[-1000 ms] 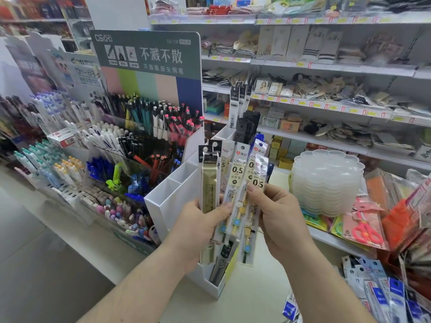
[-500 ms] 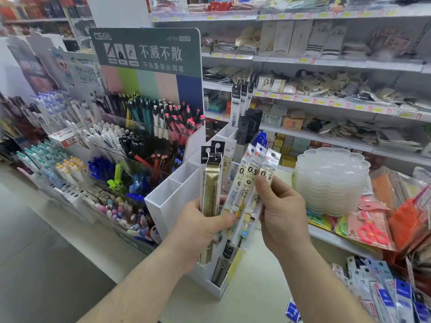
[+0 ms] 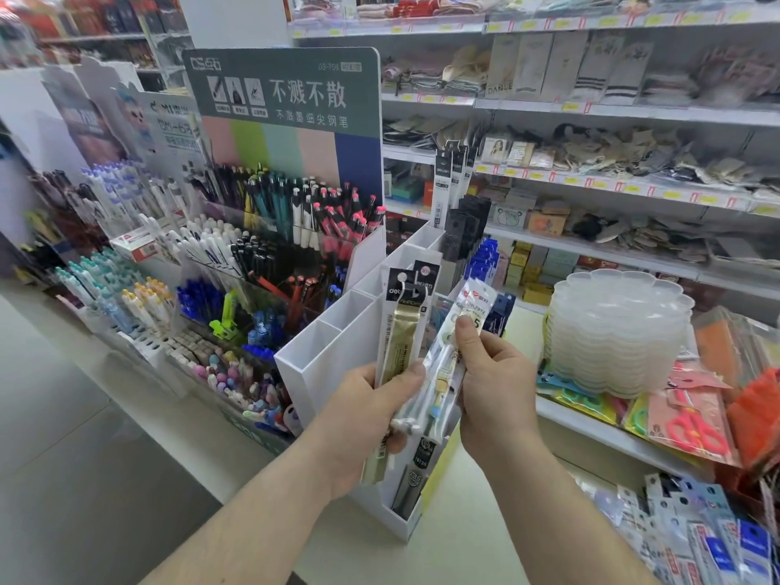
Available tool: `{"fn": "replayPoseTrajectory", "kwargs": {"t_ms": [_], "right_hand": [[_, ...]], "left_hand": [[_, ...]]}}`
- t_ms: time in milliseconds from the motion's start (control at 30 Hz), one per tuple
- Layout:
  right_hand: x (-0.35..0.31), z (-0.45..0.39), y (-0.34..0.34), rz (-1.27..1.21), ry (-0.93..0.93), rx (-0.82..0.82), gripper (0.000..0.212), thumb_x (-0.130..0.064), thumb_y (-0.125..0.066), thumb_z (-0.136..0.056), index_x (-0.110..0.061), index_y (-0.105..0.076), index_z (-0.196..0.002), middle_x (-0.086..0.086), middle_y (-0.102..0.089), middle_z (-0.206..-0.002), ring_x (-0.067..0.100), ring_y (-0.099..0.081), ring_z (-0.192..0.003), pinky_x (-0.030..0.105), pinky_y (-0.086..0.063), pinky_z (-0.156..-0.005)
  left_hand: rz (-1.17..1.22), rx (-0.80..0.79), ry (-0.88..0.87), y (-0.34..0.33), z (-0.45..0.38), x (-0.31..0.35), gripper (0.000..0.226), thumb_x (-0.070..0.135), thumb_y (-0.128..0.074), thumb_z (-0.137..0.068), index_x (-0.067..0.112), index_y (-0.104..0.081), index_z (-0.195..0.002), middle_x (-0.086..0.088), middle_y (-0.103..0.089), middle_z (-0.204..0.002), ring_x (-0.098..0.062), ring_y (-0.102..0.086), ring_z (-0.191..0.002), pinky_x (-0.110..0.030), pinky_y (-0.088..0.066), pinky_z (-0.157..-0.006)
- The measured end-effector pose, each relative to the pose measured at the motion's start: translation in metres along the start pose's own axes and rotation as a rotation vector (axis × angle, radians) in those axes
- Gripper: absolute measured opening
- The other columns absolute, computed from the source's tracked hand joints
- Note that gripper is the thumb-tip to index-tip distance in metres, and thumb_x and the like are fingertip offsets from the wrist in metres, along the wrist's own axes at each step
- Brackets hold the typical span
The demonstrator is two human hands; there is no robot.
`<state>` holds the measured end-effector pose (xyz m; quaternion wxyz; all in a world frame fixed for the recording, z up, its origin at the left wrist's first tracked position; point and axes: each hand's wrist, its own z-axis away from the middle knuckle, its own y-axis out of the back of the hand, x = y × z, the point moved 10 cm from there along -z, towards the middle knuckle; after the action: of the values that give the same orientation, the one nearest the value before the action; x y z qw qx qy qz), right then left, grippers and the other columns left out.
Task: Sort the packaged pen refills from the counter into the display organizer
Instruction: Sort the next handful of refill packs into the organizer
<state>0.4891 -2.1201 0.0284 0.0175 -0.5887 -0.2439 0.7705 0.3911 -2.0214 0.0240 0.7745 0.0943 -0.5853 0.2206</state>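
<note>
Left hand: the left hand [image 3: 371, 420] grips a gold refill packet [image 3: 401, 331] together with further packets behind it, thumb pressed across the front, in front of the organizer's near end.

Right hand: the right hand [image 3: 494, 394] pinches a clear refill packet [image 3: 453, 356] between thumb and fingers, tilted so its top leans to the right, just beside the gold packet.

Organizer: the white display organizer [image 3: 325, 365] stands on the counter [image 3: 464, 551], at its left edge, divided into a row of compartments running away from the viewer.

Already sorted: tall black-and-white refill packets [image 3: 451, 179] stand upright in the farthest compartments, and a dark packet [image 3: 411, 483] sits in the low front slot below the hands.

Still open: the near and middle compartments along the left wall show only white interior.

Still on the counter: a heap of blue-topped packaged refills [image 3: 717, 542] lies at the right front corner.

Progress: I judge the task well short of half done; the bundle in hand and the heap both wait for a place.

Step in hand: the packets look to be fanned apart to pick out one kind; which compartment it is meant for I cannot tell.

Nearby: a stack of clear scalloped trays [image 3: 620, 331] stands at the counter's far right, and a pen display [image 3: 261, 247] lies left of the organizer.
</note>
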Motion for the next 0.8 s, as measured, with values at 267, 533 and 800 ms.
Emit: {"fn": "replayPoseTrajectory", "kwargs": {"t_ms": [267,533,800], "right_hand": [[-0.014,-0.009,-0.012,0.094,-0.06,-0.169,0.029,-0.026,-0.067,-0.09,0.003,-0.067,-0.086,0.027,-0.067,-0.074,0.023,-0.054,-0.048,0.027,-0.053,-0.053],[-0.054,-0.039,-0.006,0.198,0.118,-0.102,0.023,-0.022,-0.068,-0.091,-0.006,-0.061,-0.076,0.001,-0.063,-0.051,0.011,-0.059,-0.044,0.02,-0.05,-0.044],[-0.063,-0.054,-0.017,0.392,0.19,-0.05,0.015,-0.02,-0.074,-0.089,-0.008,-0.067,-0.083,0.009,-0.073,-0.067,0.023,-0.071,-0.057,0.029,-0.056,-0.053]], "left_hand": [[-0.1,0.093,-0.033,0.022,0.003,0.019,0.013,0.018,-0.061,-0.096,0.015,-0.071,-0.103,0.003,-0.071,-0.075,-0.005,-0.057,-0.057,-0.018,-0.038,-0.044],[0.066,0.3,-0.181,0.051,0.016,0.047,0.013,0.012,-0.054,-0.099,0.01,-0.067,-0.099,0.0,-0.075,-0.095,-0.014,-0.069,-0.075,-0.018,-0.035,-0.04],[0.125,0.335,-0.181,0.057,0.021,0.052,0.012,0.012,-0.055,-0.099,0.013,-0.066,-0.094,0.0,-0.068,-0.089,-0.013,-0.064,-0.066,-0.02,-0.034,-0.041]]}}
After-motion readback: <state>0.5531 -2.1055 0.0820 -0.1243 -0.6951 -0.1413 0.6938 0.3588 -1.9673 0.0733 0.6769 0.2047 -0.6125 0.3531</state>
